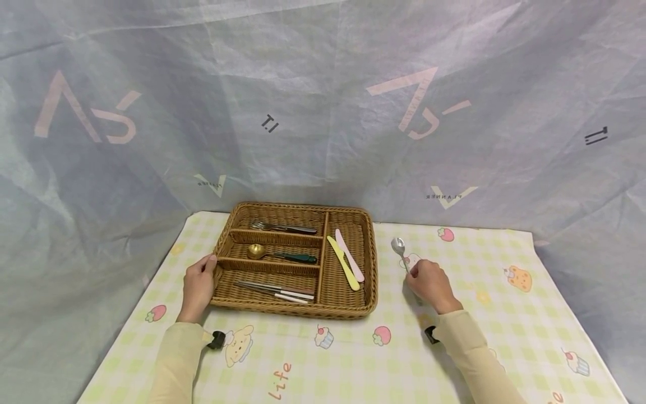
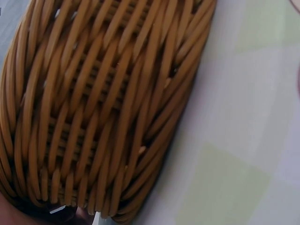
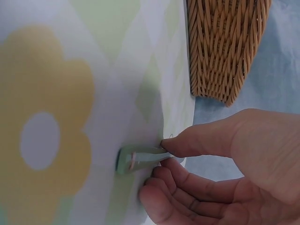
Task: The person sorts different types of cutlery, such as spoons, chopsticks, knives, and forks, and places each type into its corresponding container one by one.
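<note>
A brown wicker cutlery tray [image 1: 374,264] lies on the table. My left hand [image 1: 198,286] holds its left edge, with the thumb at the rim; most of the fingers are hidden in the left wrist view. Right of the tray, my right hand [image 1: 433,285] pinches a spoon [image 1: 398,245] between thumb and fingers. Its silver bowl points away from me, and the pale green handle end [image 3: 124,160] shows in the right wrist view, close over the cloth. A yellow knife [image 1: 344,264] and a pink knife [image 1: 350,257] lie in the tray's right compartment.
In the tray's left compartments lie silver cutlery [image 1: 282,228] at the back, a gold spoon [image 1: 255,251] with other dark green-handled cutlery in the middle, and white-handled pieces [image 1: 290,294] in front. A checked tablecloth [image 1: 353,370] covers the table; a grey curtain [image 1: 313,112] hangs behind.
</note>
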The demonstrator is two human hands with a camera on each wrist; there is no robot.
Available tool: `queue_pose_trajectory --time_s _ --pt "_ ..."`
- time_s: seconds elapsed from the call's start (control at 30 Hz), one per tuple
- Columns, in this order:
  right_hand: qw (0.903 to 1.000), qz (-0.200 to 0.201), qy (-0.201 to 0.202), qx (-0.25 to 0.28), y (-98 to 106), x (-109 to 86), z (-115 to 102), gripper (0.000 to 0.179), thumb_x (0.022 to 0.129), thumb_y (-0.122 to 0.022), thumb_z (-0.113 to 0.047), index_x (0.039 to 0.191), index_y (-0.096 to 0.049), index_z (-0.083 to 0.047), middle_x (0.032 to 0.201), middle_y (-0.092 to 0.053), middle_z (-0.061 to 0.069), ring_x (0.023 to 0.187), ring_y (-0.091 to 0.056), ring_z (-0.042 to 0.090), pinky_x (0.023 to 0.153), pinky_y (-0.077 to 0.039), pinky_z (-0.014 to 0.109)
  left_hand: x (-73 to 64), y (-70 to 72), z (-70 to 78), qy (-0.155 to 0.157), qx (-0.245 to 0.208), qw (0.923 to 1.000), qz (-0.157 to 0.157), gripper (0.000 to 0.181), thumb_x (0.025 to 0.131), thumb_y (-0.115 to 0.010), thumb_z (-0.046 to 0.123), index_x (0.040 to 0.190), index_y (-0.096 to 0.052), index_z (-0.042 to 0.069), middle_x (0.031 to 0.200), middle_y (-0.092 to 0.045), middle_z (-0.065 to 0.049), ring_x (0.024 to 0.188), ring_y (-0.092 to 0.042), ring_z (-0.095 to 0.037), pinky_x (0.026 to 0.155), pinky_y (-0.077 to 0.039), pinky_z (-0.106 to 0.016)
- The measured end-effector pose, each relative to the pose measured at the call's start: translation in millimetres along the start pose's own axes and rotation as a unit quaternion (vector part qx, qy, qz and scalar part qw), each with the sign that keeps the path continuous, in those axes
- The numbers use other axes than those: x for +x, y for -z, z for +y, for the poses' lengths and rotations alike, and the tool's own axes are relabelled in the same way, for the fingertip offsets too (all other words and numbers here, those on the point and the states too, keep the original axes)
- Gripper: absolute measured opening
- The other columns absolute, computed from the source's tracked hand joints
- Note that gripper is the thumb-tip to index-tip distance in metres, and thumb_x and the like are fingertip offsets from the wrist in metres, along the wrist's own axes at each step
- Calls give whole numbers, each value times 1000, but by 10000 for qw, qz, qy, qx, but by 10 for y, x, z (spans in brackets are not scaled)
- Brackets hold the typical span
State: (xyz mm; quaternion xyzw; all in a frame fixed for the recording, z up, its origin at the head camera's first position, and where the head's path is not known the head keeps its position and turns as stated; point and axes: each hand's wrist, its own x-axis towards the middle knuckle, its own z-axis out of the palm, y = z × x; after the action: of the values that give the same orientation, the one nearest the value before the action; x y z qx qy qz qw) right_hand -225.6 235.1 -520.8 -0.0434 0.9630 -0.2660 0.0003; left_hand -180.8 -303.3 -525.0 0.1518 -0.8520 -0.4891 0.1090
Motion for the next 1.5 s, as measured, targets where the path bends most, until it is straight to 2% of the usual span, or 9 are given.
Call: queue_pose_trajectory --time_s 0.13,0.27,0.37,0.5,0.67,0.83,1.03,1.23,1.5 --pt "9999 -45 -95 18 18 -33 12 11 92 -67 -5 88 -72 4 81 -71 12 65 -61 22 58 -52 38 15 -9 -1 -51 -17 10000 27 59 117 -39 46 156 -57 6 55 -44 1 52 -42 -21 67 -41 -39" --pt "9999 -115 -119 11 40 -90 38 11 92 -67 -4 90 -72 5 82 -72 13 65 -62 22 59 -54 39 8 -9 7 -16 51 10000 54 60 117 -39 46 158 -54 4 66 -52 -5 73 -55 -30 91 -52 -50" --pt "9998 -178 -120 13 60 -144 56 10 92 -67 -4 92 -72 5 84 -72 14 66 -62 23 61 -55 41 2 -11 4 5 47 10000 53 59 117 -39 45 158 -54 4 70 -54 -10 80 -55 -39 96 -49 -54" --pt "9995 -274 -123 -74 101 -204 61 9 91 -69 -4 92 -72 4 86 -73 13 68 -63 23 62 -56 42 4 -14 0 -10 95 9999 49 59 117 -39 45 157 -55 5 69 -52 -9 74 -51 -33 92 -48 -52" --pt "9987 -428 -83 -279 163 -269 57 7 90 -72 -6 90 -73 1 83 -72 10 66 -60 22 59 -52 38 -2 -8 6 2 109 9999 9 61 117 -39 47 160 -52 4 70 -53 -7 75 -50 -26 106 -48 -57" --pt "9981 -505 9 -365 210 -351 76 5 89 -71 -5 88 -73 0 81 -72 8 64 -59 19 59 -52 37 1 -8 7 1 114 9999 2 62 117 -38 47 160 -51 4 66 -51 -5 69 -48 -26 101 -48 -53" --pt "9976 -561 70 -391 256 -465 94 5 87 -72 -4 83 -72 -4 75 -68 4 62 -57 18 58 -50 36 5 -2 -5 -24 140 9999 -15 63 117 -38 48 160 -51 5 57 -46 -2 55 -44 -23 75 -41 -42" --pt "9976 -552 125 -397 300 -573 109 8 88 -73 -5 81 -70 -5 74 -67 3 61 -57 17 56 -50 36 -3 -1 -6 43 106 9999 -29 63 117 -38 49 162 -49 6 58 -47 0 54 -44 -21 76 -42 -39" --pt "9973 -550 270 -396 395 -647 137 5 92 -71 -2 88 -72 0 80 -68 6 63 -58 17 58 -52 37 12 4 -15 27 -6 10000 -54 63 117 -39 49 161 -49 6 55 -45 1 49 -41 -19 64 -42 -38"
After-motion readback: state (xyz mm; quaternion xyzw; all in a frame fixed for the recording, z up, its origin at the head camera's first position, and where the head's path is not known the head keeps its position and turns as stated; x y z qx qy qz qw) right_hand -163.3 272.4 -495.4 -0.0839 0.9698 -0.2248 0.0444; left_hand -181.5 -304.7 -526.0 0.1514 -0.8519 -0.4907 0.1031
